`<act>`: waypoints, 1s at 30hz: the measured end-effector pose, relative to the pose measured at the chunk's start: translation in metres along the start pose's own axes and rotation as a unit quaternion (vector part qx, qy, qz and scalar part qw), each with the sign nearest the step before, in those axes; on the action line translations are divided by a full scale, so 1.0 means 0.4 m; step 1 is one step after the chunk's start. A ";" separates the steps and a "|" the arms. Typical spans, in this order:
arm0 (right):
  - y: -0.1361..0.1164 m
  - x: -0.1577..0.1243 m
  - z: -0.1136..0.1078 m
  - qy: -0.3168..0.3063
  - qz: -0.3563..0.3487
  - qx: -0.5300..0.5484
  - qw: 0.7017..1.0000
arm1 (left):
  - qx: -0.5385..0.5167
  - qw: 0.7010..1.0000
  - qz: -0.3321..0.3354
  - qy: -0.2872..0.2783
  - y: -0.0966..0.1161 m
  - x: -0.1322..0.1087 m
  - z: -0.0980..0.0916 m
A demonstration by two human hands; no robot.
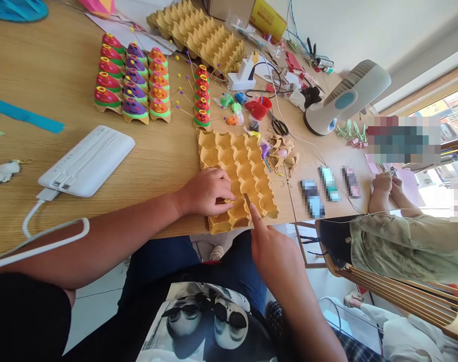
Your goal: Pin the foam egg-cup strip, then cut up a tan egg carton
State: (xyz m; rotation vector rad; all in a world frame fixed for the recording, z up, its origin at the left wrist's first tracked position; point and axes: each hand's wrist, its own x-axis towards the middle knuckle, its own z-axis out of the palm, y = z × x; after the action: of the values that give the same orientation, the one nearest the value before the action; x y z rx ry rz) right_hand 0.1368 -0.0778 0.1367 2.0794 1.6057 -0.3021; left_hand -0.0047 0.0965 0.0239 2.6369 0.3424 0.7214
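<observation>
Our right hand (pixel 276 249) is clenched in a firm grip around a small knife (pixel 247 200), its index finger stretched along the blade; the handle is hidden in the palm. The blade lies over the near part of a yellow-brown egg tray (pixel 246 168), which sits at the near edge of the table (pixel 164 156), at 12 o'clock from our lap. Our left hand (pixel 209 191) rests on the tray's 8 o'clock side, fingers bent over the cups; we cannot tell whether its grip pinches the cardboard or only presses on it.

Around that tray, at 11 o'clock, we see a narrow red-and-green painted strip (pixel 202 95) just beyond its far edge. Between 10 and 11 stand three rows of painted cups: red (pixel 108 75), purple (pixel 135 88) and orange (pixel 159 83). A white power bank (pixel 87 161) lies at 9 o'clock, well apart. Between 12 and 1 we have a red cup (pixel 261 105), at 1 o'clock black scissors (pixel 279 124), and at 2 o'clock torn cardboard scraps (pixel 284 151), with a white fan (pixel 346 98) farther out. At 3 o'clock, beyond three blurred slabs (pixel 329 183), are a co-worker's hands (pixel 385 186).
</observation>
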 end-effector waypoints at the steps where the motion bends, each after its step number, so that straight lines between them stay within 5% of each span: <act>1: -0.001 0.006 -0.008 0.000 -0.003 0.001 1.000 | 0.001 1.000 0.003 0.000 -0.001 0.000 0.000; 18: 0.035 0.022 -0.116 -0.002 -0.055 -0.038 0.998 | -0.004 1.000 -0.005 0.000 -0.001 -0.002 0.000; 30: 0.019 0.029 -0.130 -0.016 -0.054 -0.060 0.997 | -0.003 1.000 -0.001 -0.003 -0.001 -0.002 0.001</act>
State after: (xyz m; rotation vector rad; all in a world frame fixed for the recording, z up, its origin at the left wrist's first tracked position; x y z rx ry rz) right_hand 0.1411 -0.0431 0.1776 1.8924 1.6782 -0.2681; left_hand -0.0054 0.0964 0.0231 2.6330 0.3402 0.7138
